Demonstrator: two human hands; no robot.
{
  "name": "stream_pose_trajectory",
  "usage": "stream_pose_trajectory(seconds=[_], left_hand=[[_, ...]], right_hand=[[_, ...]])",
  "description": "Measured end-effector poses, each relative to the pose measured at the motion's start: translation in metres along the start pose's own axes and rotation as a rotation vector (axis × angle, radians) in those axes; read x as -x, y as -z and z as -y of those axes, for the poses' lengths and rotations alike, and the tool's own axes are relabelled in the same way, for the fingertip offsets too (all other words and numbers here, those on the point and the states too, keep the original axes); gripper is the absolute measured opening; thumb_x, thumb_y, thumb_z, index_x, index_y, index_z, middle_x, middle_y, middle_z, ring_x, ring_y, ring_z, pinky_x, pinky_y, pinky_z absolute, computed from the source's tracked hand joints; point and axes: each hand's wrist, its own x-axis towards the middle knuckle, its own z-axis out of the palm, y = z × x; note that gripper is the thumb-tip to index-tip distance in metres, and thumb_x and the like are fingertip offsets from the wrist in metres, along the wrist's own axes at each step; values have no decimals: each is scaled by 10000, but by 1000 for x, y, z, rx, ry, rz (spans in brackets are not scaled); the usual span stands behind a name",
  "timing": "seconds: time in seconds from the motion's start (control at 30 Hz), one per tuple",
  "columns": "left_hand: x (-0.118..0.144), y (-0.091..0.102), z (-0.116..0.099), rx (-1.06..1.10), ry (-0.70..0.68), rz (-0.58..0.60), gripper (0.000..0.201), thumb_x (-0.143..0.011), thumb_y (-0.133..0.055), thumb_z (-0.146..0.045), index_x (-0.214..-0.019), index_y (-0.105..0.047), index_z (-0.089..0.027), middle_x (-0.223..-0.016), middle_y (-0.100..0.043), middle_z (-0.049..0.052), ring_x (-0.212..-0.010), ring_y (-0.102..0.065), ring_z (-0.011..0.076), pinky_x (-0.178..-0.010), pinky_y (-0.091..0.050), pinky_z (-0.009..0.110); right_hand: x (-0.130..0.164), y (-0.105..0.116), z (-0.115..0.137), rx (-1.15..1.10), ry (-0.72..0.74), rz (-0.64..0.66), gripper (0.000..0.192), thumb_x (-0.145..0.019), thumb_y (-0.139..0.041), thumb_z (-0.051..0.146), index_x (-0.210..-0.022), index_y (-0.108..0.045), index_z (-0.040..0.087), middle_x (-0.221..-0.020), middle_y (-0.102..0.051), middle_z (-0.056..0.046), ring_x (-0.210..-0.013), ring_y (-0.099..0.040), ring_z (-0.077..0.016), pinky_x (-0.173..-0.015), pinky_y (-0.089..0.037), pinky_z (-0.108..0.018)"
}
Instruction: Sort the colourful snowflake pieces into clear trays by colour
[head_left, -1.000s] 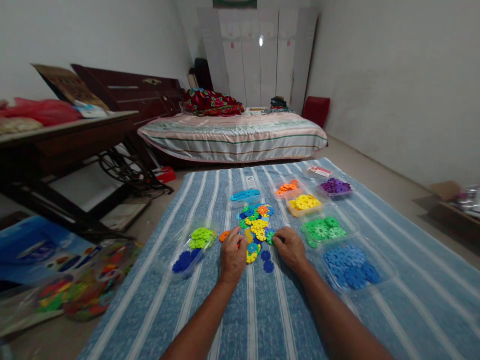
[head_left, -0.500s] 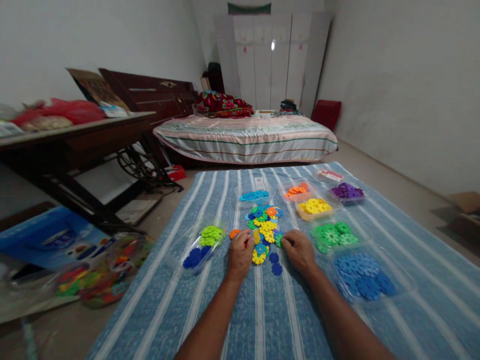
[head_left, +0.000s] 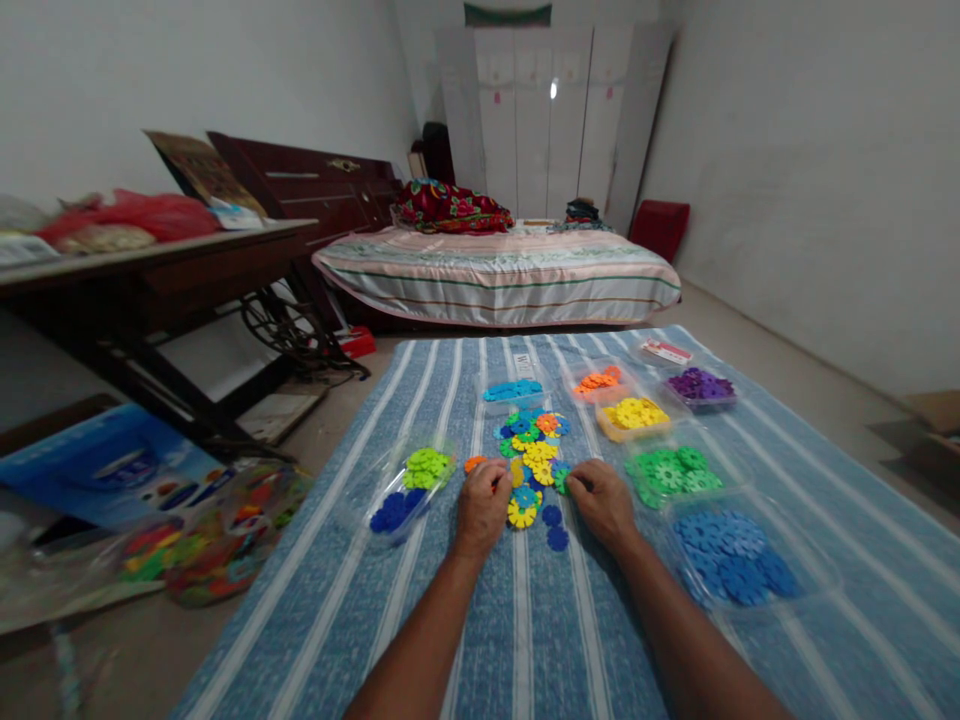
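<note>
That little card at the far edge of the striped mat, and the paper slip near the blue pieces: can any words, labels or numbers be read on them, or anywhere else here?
No text can be read anywhere.
Red and white card: print too small and blurred.
White slip: dark marks, unreadable.
Blue box on the floor: pictures only, lettering blurred.
Stickers on the wardrobe doors: too small.

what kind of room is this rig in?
Most likely a home bedroom: a made bed with a striped cover, a white wardrobe behind it, and an old treadle sewing table at left. The toy pieces lie on a striped blue mat.
</note>
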Motion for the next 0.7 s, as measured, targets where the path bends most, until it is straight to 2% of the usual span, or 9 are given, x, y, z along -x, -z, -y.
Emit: stream_pose_trajectory(seconds=[0.7], left_hand=[[0, 2, -3, -18, -3, 9, 206, -839, -494, -249, -676, -612, -206, -933, -699, 68, -955, -637, 197, -910, -503, 368]], right_hand=[[0, 0, -1, 9, 14, -13, 226, -835, -509, 295, -713, -672, 196, -782, -646, -41, -806, -569, -194, -757, -401, -293]])
